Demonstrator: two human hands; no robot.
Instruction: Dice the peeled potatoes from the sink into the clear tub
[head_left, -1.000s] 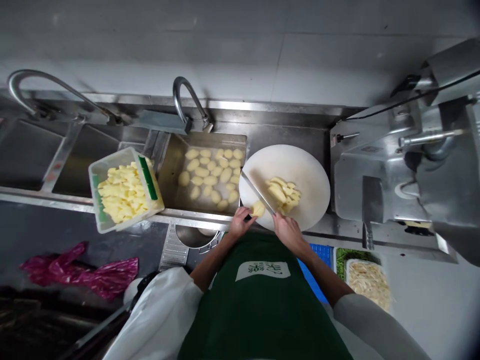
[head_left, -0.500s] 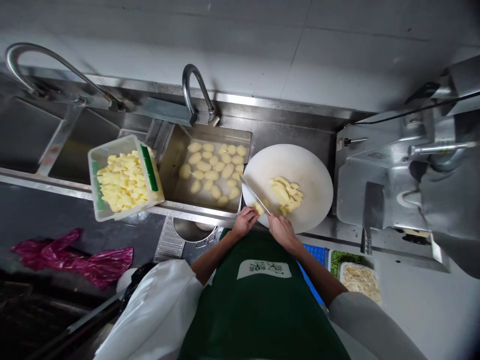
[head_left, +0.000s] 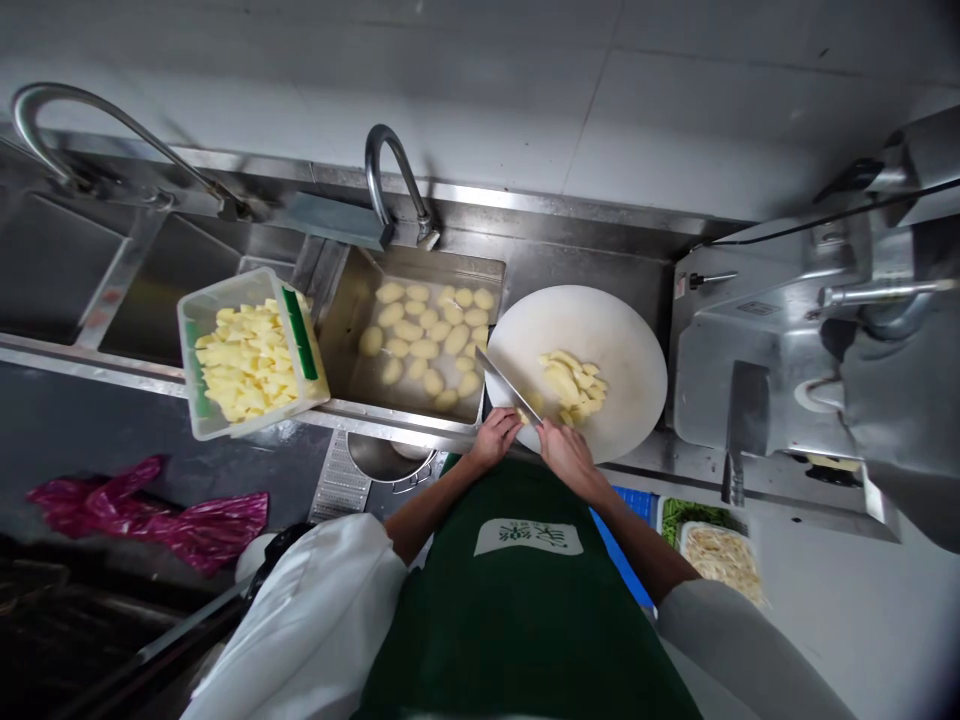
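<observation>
A round white cutting board (head_left: 600, 320) lies on the steel counter with a pile of cut potato pieces (head_left: 574, 385) on it. My right hand (head_left: 568, 457) is closed round the handle of a knife (head_left: 508, 385), whose blade points up and left over the board's near edge. My left hand (head_left: 495, 437) is curled on a small potato piece (head_left: 523, 414) beside the blade; little of it shows.
A steel sink (head_left: 420, 345) holds several peeled potatoes in water. A clear plastic tub (head_left: 247, 355) of cut potato sits on the sink rim at left. A steel slicing machine (head_left: 810, 350) stands at right. A cleaver (head_left: 739, 420) lies there. Purple bags (head_left: 150, 510) lie low left.
The potato piece under my left hand has grown smaller as the knife works along it. Both hands have drawn slightly closer to the board's near edge.
</observation>
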